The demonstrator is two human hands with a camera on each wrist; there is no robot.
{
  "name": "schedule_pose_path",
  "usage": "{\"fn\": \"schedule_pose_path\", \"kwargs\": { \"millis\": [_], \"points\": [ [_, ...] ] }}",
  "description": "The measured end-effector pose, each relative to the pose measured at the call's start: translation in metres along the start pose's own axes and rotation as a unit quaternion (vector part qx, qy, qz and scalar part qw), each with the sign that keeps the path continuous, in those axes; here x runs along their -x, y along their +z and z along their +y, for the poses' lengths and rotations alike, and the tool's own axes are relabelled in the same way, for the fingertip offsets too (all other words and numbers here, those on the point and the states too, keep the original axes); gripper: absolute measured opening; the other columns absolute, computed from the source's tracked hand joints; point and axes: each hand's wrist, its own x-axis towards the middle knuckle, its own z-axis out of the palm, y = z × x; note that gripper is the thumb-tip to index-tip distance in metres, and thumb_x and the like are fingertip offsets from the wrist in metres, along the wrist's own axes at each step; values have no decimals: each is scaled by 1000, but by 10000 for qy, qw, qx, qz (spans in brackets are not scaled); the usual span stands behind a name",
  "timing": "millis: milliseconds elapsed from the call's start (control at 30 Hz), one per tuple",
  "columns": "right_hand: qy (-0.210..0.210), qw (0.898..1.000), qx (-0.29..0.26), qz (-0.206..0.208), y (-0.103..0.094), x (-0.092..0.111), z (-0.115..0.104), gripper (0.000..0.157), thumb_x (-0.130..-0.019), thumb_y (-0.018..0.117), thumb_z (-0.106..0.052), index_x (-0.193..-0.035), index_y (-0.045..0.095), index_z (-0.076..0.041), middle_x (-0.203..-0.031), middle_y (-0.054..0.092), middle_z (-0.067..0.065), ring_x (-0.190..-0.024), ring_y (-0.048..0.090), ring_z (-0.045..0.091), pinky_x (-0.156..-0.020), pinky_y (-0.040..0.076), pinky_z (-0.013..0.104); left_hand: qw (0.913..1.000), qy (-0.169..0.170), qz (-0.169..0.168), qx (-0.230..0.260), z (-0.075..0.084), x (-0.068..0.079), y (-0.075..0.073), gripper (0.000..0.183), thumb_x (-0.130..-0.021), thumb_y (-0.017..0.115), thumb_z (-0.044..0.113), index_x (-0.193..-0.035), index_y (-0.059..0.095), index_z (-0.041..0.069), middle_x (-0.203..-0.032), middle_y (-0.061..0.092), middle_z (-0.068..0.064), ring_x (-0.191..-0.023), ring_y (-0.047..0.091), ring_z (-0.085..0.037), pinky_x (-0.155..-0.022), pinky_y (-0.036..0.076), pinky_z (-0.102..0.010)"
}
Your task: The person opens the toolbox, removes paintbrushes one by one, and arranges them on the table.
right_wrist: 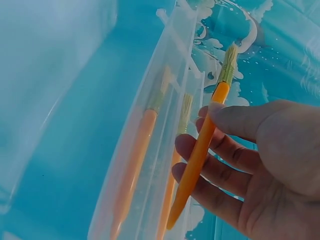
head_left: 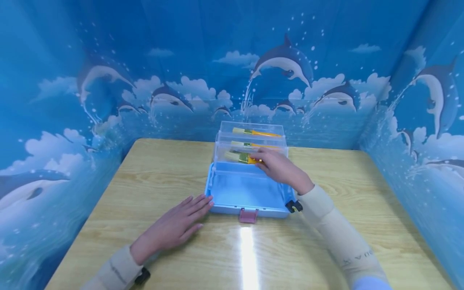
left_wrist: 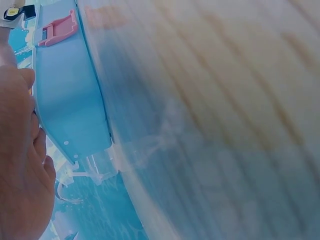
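My right hand (head_left: 278, 167) pinches a paintbrush (right_wrist: 201, 145) by its orange handle, thumb against curled fingers, bristles pointing away. It is above the clear tiered trays (head_left: 222, 141) of an opened blue toolbox (head_left: 246, 191). Two more orange-handled paintbrushes lie in these trays: one (head_left: 266, 133) in the top tier, another (head_left: 237, 143) in the tier below. Straight-fingered, my left hand (head_left: 174, 225) has its fingertips at the box's front left corner. The left wrist view shows that hand (left_wrist: 22, 155) beside the blue box wall (left_wrist: 70, 95).
A pink latch (head_left: 248, 216) hangs at the box's front. The box stands on a wood-grain table (head_left: 163, 169). Blue dolphin-print cloth (head_left: 203, 52) encloses the table at the back and both sides. Each wrist wears a small black device (head_left: 294, 206).
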Motion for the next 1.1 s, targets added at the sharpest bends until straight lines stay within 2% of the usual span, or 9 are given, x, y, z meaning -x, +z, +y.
{"fn": "schedule_pose_path", "kwargs": {
  "millis": [167,400,600,667,833,1000,1100],
  "points": [
    [-22,10000,8,-3,0,4,0,35,-101,63,-10,-136,64,-7,-133,65,12,-122,63,28,-101,56,46,10000,28,33,-45,1,0,0,63,-108,47,34,-163,21,16,-170,17,-1,-156,19,-21,-127,18,-47],
    [69,10000,-44,7,0,10,4,40,-102,62,-11,-142,60,-10,-128,67,10,-108,67,24,-89,60,41,10000,28,28,-91,0,0,3,62,-109,45,35,-163,21,17,-170,17,0,-156,19,-20,-127,18,-47],
    [101,9999,-89,103,0,17,5,39,-101,63,-10,-141,62,-11,-115,68,6,-90,65,18,-74,58,34,9999,33,101,-116,0,1,4,62,-108,46,35,-163,22,18,-170,19,-1,-156,20,-21,-129,4,-35],
    [128,9998,-90,141,-2,20,7,38,-101,64,-10,-139,64,-11,-117,68,6,-93,65,18,-77,59,35,9998,72,136,-149,0,0,4,62,-108,46,35,-163,23,17,-170,20,-1,-155,22,-22,-129,1,-33],
    [146,9996,-160,205,-2,24,7,33,-100,64,-8,-134,67,-9,-122,67,8,-103,67,22,-85,61,40,9999,25,68,-139,0,0,4,62,-109,44,36,-164,20,18,-170,18,0,-156,19,-20,-128,0,-33],
    [162,9989,-372,245,-2,27,10,33,-100,64,-7,-133,68,-8,-122,66,8,-105,66,23,-86,61,41,10000,-47,-12,-80,0,0,2,62,-109,42,37,-164,19,19,-170,17,1,-156,18,-20,-129,-3,-32],
    [191,9980,-515,301,-1,31,14,33,-99,65,-6,-133,67,-8,-125,65,9,-110,64,24,-90,61,42,10000,-52,-26,-46,0,0,2,62,-109,43,36,-164,19,19,-170,16,1,-156,18,-20,-129,0,-34]
  ]
}}
